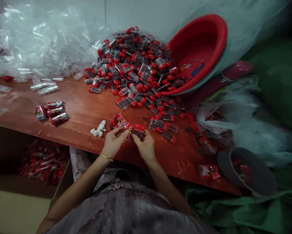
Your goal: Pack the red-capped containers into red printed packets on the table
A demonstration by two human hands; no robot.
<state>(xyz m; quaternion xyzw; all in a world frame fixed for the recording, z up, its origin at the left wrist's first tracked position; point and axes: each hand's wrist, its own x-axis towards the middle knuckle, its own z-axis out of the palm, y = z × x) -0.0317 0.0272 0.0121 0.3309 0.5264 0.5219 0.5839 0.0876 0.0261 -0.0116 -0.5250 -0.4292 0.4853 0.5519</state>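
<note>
Plastic container (139, 128), in right hand (146, 145), beside left hand (114, 141)

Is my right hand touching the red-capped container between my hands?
Touching: the head view shows the right hand gripping the container, thumb against its side.

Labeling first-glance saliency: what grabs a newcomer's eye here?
Likely the big heap of dark-filled, red-capped containers at the middle of the tabletop, with a tilted red basin at its right. Next, the pale mound of clear plastic pieces at far left. At the near edge, the right hand holds a red-capped container, the left hand close beside it.
</note>
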